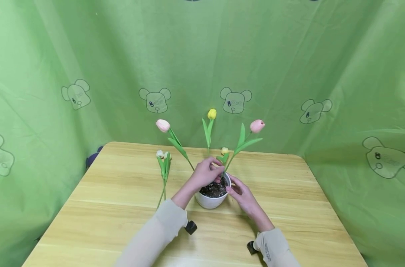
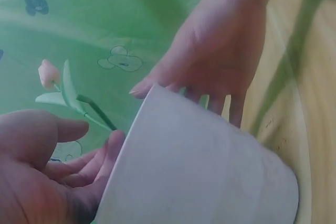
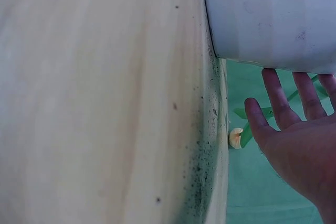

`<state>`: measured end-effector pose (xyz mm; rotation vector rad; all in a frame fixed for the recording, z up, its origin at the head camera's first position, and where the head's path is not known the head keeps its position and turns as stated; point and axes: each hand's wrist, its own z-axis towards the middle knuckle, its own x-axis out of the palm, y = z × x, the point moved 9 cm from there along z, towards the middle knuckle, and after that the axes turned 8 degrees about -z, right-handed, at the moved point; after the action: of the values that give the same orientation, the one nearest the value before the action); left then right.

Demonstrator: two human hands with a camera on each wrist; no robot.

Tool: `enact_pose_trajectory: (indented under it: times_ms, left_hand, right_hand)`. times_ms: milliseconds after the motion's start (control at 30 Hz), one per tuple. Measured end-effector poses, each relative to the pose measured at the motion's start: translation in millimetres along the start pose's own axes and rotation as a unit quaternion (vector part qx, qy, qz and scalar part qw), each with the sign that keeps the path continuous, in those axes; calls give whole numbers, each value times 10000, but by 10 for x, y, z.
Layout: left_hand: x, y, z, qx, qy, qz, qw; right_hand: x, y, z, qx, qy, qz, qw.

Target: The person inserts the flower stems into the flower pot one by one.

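Observation:
A white flowerpot (image 1: 210,202) filled with dark soil (image 1: 214,190) stands between the hands. The left hand (image 1: 207,172) reaches over its rim, fingers bent at the lower stem of the right pink tulip (image 1: 257,126); whether they pinch it I cannot tell. In the left wrist view its bent fingers (image 2: 107,156) sit inside the rim, beside that stem. My right hand (image 1: 244,196) rests against the pot's right side, thumb by the rim. Its extended fingers (image 3: 278,98) touch the wall in the right wrist view. A yellow tulip (image 1: 212,114) and a pale pink tulip (image 1: 163,125) rise behind the left hand.
Two whitish tulips (image 1: 163,167) lie on the wooden table (image 1: 105,207) left of the pot. A small pale-yellow tulip (image 1: 224,151) shows behind the pot, low by the table in the right wrist view. A green curtain (image 1: 189,55) with bear prints surrounds the table.

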<state>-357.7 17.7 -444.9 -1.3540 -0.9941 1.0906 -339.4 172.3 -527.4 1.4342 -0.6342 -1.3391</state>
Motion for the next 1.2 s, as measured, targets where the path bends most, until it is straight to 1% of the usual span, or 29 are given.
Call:
enact_pose_trajectory:
  times_ms: [100,200,300,433,533,733,867,967,1100,1200]
  left_hand:
    - [31,78,31,-361,7,-349,9987]
    - [50,140,51,-536,-3,-597,9968]
    - [67,190,58,-635,6,-917,9938]
    - [102,217,56,-737,48,-1395,9875]
    - [122,233,56,-774,71,-1567,9846]
    - [123,304,61,-871,15,-1653,9824]
    - [102,290,43,-822,2,-1553,9844]
    - [87,268,23,-769,75,-1483,9859]
    - [81,266,9,-790,203,-1494,9854]
    - [77,262,8,-804,220,-1475,9855]
  right_hand:
    - [-3,-4,-1,2,-2,10,10000]
    - [-6,-7,-3,-1,-1,-2,10000]
    - [-4,-15,-3,24,1,27,10000]
    - [-10,-19,-4,74,-36,68,9999]
    - [-8,-18,-1,90,-47,71,9999]
    - [-2,-20,-3,24,-9,56,10000]
    - [-4,-22,-2,12,-3,57,10000]
    - [-7,-22,1,15,-21,33,10000]
    - [-7,-14,1,-48,-16,40,10000]
    - [-1,-5,4,-89,11,79,9999]
